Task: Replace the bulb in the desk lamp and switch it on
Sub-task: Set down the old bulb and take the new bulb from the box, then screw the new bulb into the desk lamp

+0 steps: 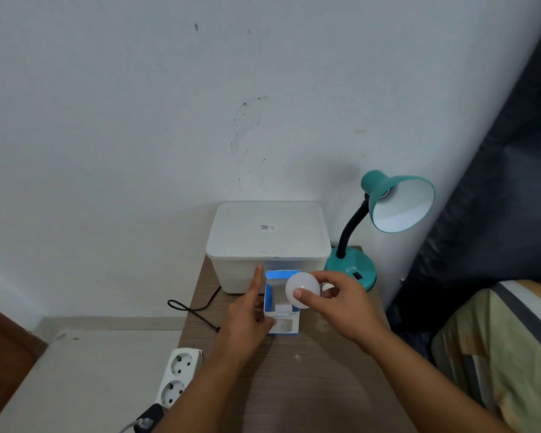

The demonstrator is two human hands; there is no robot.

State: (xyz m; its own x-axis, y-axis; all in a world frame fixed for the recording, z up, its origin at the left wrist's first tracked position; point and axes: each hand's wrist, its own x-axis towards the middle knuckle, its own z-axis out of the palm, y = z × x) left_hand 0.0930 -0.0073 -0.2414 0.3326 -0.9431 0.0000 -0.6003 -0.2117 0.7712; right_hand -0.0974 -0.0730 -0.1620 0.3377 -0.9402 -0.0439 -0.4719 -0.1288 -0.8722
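A teal desk lamp (397, 204) stands at the back right of the small wooden table (310, 379). Its shade faces me and no bulb shows inside. The black rocker switch (358, 275) sits on its round base. My right hand (341, 304) grips a white round bulb (302, 289) just above an open blue and white bulb box (281, 304). My left hand (247, 320) holds that box by its left side, with the forefinger stretched up along it. Something small and white lies in the box.
A white lidded plastic tub (267, 242) stands behind the box, against the wall. A white double socket strip (178, 376) lies at the table's left edge with a black plug below it, and a black cord (194, 310) loops off the table. A bed with a striped cover (497, 348) is at right.
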